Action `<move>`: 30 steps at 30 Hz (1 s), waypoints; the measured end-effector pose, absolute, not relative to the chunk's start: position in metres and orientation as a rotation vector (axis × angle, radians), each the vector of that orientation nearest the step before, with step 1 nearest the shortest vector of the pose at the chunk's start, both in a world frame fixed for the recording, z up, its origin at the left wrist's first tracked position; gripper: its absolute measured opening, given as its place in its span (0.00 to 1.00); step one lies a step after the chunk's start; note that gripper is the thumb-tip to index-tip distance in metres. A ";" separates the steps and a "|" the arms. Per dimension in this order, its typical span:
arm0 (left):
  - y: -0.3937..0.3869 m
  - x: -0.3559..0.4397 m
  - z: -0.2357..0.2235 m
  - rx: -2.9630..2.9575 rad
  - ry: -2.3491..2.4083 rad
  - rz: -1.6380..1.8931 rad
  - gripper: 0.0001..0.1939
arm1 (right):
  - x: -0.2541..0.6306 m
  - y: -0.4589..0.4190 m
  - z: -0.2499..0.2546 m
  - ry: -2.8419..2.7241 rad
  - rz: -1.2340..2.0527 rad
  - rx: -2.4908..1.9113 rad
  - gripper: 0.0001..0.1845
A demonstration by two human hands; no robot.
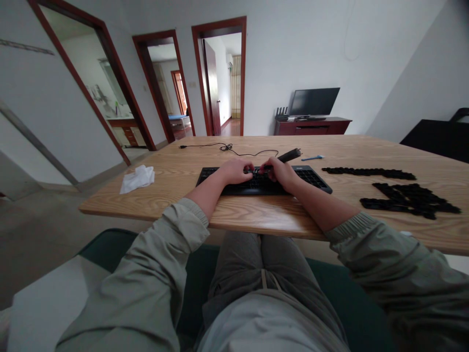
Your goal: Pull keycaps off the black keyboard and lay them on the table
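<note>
A black keyboard [311, 178] lies near the table's front edge, its bed dark and gridded as though keycaps are off. My left hand [236, 171] rests over its left-middle part, fingers curled and thumb close to the index finger. Whatever may be between those fingertips is too small to make out. In my right hand [280, 173] is a black brush-like tool [289, 155], gripped with its thick end slanting up to the right. The tool's lower end points down at the middle of the keyboard, close to my left fingertips.
Black keycaps lie in a row [368, 172] and a cluster [410, 199] on the right of the wooden table [176, 188]. A small blue brush [313, 157] and a cable [205, 145] lie behind the keyboard. Crumpled white tissue [138, 179] is at the left.
</note>
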State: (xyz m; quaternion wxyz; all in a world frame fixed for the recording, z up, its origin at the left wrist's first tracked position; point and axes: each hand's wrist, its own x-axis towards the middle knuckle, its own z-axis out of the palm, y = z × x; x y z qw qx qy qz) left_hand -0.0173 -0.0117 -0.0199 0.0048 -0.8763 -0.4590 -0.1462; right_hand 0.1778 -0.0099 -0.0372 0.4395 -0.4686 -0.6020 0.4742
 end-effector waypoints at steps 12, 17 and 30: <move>0.004 -0.010 -0.027 -2.871 -1.266 -0.235 0.16 | 0.189 0.001 -0.050 -1.410 1.118 -1.080 0.15; 0.005 -0.005 -0.021 -2.905 -1.295 -0.156 0.18 | 0.189 0.003 -0.052 -1.462 1.104 -1.043 0.14; 0.026 -0.002 -0.033 -2.965 -1.355 -0.275 0.15 | 0.198 -0.007 -0.049 -1.487 1.133 -0.955 0.10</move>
